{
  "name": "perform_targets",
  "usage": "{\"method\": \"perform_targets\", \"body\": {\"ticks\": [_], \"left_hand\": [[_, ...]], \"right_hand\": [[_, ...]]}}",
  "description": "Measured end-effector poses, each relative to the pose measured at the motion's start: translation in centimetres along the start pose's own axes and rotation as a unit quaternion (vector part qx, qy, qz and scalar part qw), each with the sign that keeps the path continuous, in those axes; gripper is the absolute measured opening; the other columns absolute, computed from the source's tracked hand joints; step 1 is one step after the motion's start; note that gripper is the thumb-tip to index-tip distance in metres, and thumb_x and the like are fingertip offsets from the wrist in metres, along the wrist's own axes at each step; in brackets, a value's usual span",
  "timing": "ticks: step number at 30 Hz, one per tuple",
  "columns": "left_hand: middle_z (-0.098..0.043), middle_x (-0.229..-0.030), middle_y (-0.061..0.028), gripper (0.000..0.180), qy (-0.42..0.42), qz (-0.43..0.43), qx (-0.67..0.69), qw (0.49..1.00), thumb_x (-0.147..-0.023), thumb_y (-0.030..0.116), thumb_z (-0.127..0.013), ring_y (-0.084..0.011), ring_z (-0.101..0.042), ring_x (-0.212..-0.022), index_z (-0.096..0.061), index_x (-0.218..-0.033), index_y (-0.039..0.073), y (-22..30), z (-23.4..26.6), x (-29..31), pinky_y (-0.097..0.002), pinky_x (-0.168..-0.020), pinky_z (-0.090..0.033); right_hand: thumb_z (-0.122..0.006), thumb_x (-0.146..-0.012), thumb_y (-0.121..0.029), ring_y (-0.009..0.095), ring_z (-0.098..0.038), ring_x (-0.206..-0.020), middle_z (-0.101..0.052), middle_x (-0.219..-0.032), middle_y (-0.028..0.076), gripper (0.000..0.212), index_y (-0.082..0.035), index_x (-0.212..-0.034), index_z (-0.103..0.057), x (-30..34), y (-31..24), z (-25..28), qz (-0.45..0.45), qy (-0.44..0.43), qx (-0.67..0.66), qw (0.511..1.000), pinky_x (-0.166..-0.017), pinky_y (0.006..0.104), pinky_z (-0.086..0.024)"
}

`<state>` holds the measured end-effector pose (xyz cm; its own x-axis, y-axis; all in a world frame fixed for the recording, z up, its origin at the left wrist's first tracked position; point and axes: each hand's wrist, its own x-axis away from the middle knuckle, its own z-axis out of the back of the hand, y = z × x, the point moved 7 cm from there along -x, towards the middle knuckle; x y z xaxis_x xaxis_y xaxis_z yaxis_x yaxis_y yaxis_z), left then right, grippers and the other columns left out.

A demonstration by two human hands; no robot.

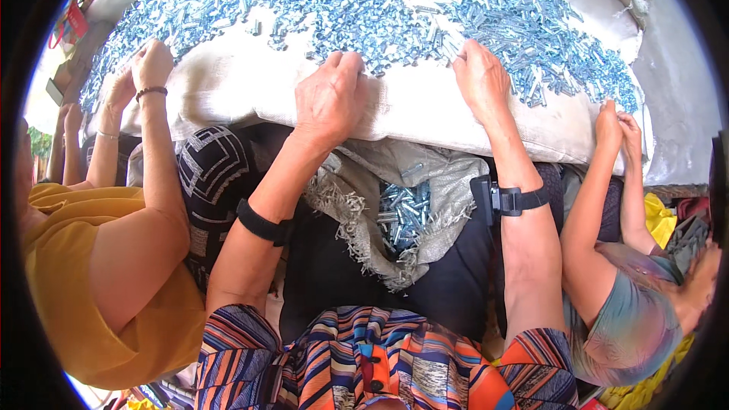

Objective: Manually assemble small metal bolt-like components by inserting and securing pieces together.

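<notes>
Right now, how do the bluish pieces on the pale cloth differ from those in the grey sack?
The outside pieces spread widely; the sacked pieces form a small cluster. The outside pieces lie on pale cloth; the sacked pieces sit inside the grey woven sack. Both look shiny and bluish.

L hand (332,95) is resting at nr edge of a pile of small bluish metal pcs (364,11), fingers curled under; R hand (484,82) is resting at same edge farther R, fingertips bunched; grip unclear on both. Pile is spreading over wht cloth (243,95). Betw. forearms, frayed grey sack (449,241) is gaping open, holding more pcs (402,212). Blk straps (262,225) are circling both forearms. Co-worker on L (114,334), mustard top, & co-worker on R (630,334), multicol. top, are also keeping hands at pile's edge.
</notes>
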<state>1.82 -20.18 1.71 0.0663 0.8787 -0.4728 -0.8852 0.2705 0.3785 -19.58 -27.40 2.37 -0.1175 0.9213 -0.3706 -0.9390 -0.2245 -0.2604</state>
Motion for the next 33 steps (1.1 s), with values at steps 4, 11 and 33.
{"method": "perform_targets", "body": {"ticks": [4, 11, 33], "left_hand": [[-0.059, -0.079, -0.0089, 0.017, 0.038, 0.012, 0.118, 0.992, -0.077, 0.005, -0.059, -0.0253, -0.059, -0.07, -0.057, -0.094, 0.006, -0.7, 1.1, 0.5, -0.0347, -0.064, -0.047], [-0.059, -0.076, -0.0008, 0.016, -0.136, 0.218, 0.495, 0.83, -0.086, 0.009, -0.058, -0.0083, -0.055, -0.065, -0.06, -0.098, -0.001, -0.1, 0.3, 2.9, -0.0236, -0.061, -0.045], [-0.061, -0.076, -0.004, 0.009, -0.203, 0.166, 0.629, 0.732, -0.088, 0.007, -0.059, -0.0091, -0.057, -0.064, -0.061, -0.094, 0.001, 4.8, 1.8, 5.6, -0.0222, -0.061, -0.046]], "right_hand": [[-0.057, -0.078, -0.01, 0.029, -0.062, -0.071, -0.062, -0.077, 0.015, 0.017, -0.002, -0.093, -0.055, 1.0, -0.1, 1.0, 0.001, 0.022, -0.09, 0.996, -0.065, 0.0383, -0.047], [-0.054, -0.083, -0.003, 0.012, -0.058, -0.066, -0.061, -0.075, 0.007, 0.007, -0.003, -0.09, -0.054, 7.0, -3.3, 1.3, -0.134, -0.167, -0.649, 0.73, -0.062, 0.0248, -0.047], [-0.053, -0.089, -0.007, 0.012, -0.057, -0.061, -0.059, -0.074, 0.005, 0.004, -0.004, -0.087, -0.055, 12.9, -5.7, 1.4, -0.206, -0.193, -0.769, 0.574, -0.055, 0.0246, -0.047]]}}
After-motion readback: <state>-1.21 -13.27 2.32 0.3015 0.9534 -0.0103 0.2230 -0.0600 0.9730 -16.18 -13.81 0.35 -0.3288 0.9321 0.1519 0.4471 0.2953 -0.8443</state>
